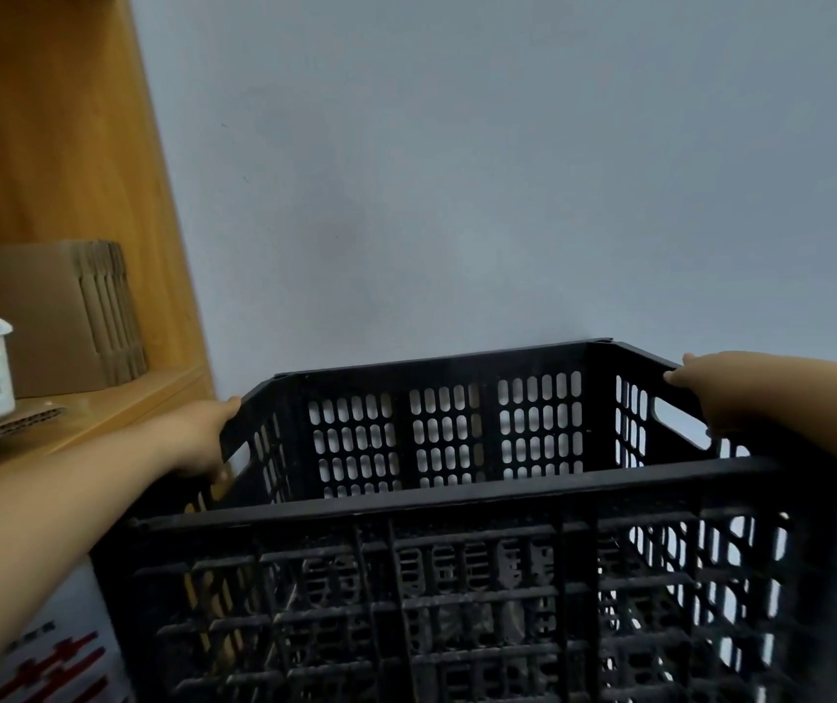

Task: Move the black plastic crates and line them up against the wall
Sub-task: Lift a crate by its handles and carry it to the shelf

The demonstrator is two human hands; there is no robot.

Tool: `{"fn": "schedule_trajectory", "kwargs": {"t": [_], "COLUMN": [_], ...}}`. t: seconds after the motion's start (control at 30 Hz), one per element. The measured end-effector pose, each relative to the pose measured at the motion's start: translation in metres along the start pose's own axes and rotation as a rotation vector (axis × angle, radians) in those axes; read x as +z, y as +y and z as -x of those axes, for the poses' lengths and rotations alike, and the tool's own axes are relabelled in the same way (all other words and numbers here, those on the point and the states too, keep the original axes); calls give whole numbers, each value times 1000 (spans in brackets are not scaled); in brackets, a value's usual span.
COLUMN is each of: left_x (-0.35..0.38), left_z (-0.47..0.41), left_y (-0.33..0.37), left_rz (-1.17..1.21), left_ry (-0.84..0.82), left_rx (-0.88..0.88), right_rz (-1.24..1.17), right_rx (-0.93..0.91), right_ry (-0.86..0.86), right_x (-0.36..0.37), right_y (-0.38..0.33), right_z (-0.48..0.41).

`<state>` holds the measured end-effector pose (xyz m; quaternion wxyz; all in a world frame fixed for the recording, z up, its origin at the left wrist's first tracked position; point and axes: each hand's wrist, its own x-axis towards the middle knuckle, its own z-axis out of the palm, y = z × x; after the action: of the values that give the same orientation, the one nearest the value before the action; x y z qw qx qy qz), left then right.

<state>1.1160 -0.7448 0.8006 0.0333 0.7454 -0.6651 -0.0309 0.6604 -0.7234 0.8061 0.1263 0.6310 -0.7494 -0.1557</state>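
Hands, left (203,438) and right (705,393), fingers clamped on slotted black crate (447,504) rims; bare wall (457,170) at 12 o'clock, shelf (102,418) at 9.

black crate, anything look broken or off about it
Nothing stands out. The black crate looks intact and empty, held at its end handle slots by the left hand and right hand. It sits slightly skewed in view, facing the wall.

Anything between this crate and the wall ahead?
Nothing visible. The black crate, held by the left hand and right hand, faces bare wall. The wooden shelf unit stands off to the left. The floor is hidden.
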Motion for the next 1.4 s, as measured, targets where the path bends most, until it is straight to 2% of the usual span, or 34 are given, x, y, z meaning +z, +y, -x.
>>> {"fn": "schedule_trajectory", "kwargs": {"t": [0.47, 0.63, 0.77, 0.9, 1.1, 1.4], "left_x": [0, 3, 4, 4, 5, 2], "left_z": [12, 14, 15, 14, 7, 0], "left_y": [-8, -6, -9, -9, -11, -15], "left_rz": [2, 27, 70, 86, 92, 20], "left_ry": [29, 40, 51, 59, 52, 25], "left_rx": [-34, -52, -44, -32, -42, -11], "right_rz": [-44, -61, -4, -88, -121, -127], "right_rx": [-3, 16, 58, 84, 91, 82], "right_ry": [-10, 186, 115, -38, 54, -39], "right_x": [-1, -28, -32, -8, 10, 6], "right_y": [-13, -8, -10, -14, -19, -21], "right_z": [16, 14, 13, 14, 7, 0]}}
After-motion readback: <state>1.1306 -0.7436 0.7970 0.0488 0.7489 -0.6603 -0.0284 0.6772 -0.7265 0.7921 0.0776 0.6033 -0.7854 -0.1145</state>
